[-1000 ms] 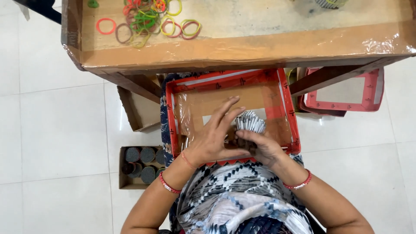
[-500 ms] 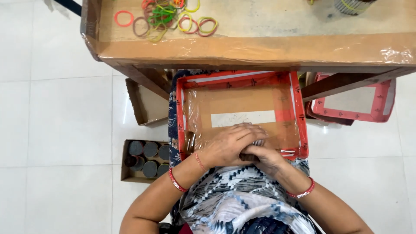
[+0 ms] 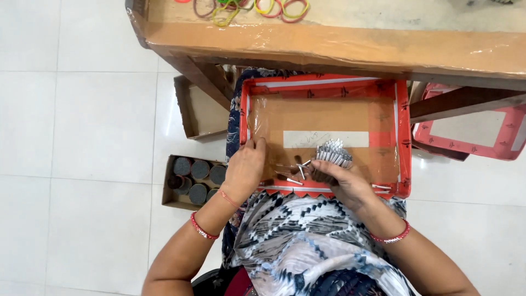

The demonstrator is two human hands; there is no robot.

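Hands worked low inside a shallow red-rimmed tray (image 3: 404,131) that rested on the person's lap, below the near edge of a cardboard-covered surface (image 3: 339,49). The right hand (image 3: 342,183) was closed around a bundle of thin silvery sticks (image 3: 332,154), which fanned up and away from the palm toward the tray's far edge, so the bundle's long axis ran roughly from the near rim toward the far rim, tipped a little to the right. The left hand (image 3: 245,170) lay at the tray's left rim, fingers curled down onto the tray floor near its near-left corner; whether it pinched anything there could not be told. Between the two hands, close to the near rim, a few loose silvery sticks (image 3: 298,170) lay scattered at mixed angles on the clear film lining. These sat just beside the right hand's fingers and a little farther from the left hand, so the right hand was the nearer, though it was already full. On the floor to the left stood an open carton of dark cylinders (image 3: 197,178). Coloured rubber bands (image 3: 257,7) lay on the surface's far side, well apart from both hands.
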